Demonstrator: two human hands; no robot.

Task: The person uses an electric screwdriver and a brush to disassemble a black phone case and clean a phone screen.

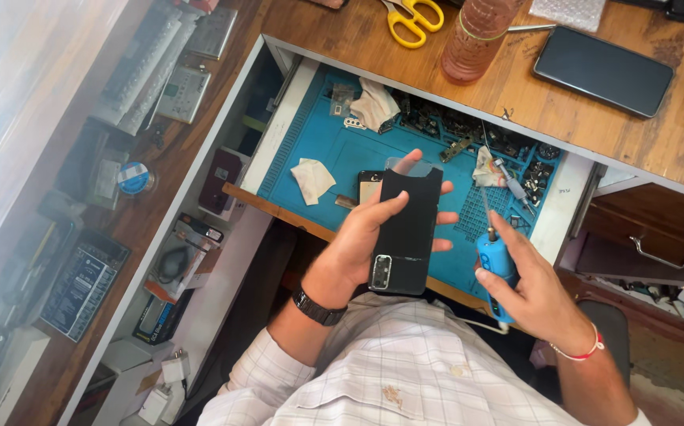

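Head view. We find the left hand (362, 237) with its grip wrapped round a black phone (405, 233), held back-side up with the camera block at its lower end, above the front edge of the blue work mat (342, 162). The thumb lies across the back panel and the fingers show past its right edge. The right hand (535, 288) has its grip closed on a blue electric screwdriver (496, 264), bit pointing up and away, just beside the phone but apart from it.

We judge the step in hand to be work on the phone's back with the driver brought up to it, the bit not yet on the phone. The next move would call for a steady hold on the phone and a careful seating of the fine bit; we cannot tell which fastener is meant.

The mat lies in a pulled-out drawer tray under the bench (563, 102). Its far edge carries compartments of small metal parts (437, 122); crumpled white cloths (310, 180) lie on it, and a second small phone part (368, 185) sits just behind the held phone. On the bench top, near its front edge, stand a pink drinks bottle (476, 35), yellow scissors (413, 20) and a dark phone lying flat (602, 71). To the left, a lower wooden shelf (168, 158) holds boxes and gadgets.
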